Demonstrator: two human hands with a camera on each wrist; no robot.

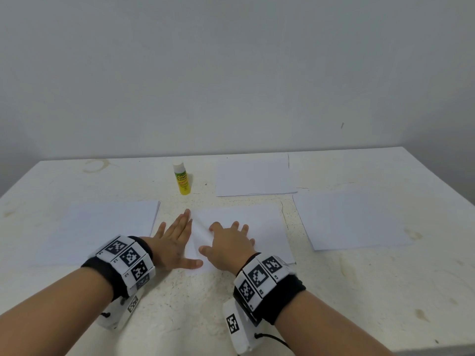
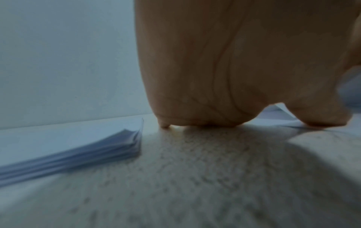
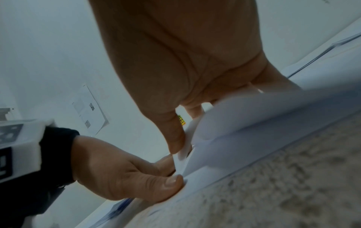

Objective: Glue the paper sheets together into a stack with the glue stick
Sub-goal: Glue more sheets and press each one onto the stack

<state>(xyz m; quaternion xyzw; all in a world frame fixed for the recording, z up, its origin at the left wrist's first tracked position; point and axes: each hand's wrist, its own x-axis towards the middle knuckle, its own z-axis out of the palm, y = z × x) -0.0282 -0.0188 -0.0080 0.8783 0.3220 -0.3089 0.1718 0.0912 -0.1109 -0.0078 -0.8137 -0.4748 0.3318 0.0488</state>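
left hand flat, fingers straight, pinning sheet edge | right hand spread on the sheet, thumb lifting its edge | glue stick beyond fingertips | press evenly outward, avoid creases

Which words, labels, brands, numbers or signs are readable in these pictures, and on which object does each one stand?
"Glue Stick": green letters on the label of the glue stick, standing capped on the table.
Smaller red and dark print under it: too small to read.
Black-and-white square codes on the wrist bands: patterns, no words.
Printed sheet on the wall in the right wrist view: blurred, unreadable.
Paper sheets: blank.
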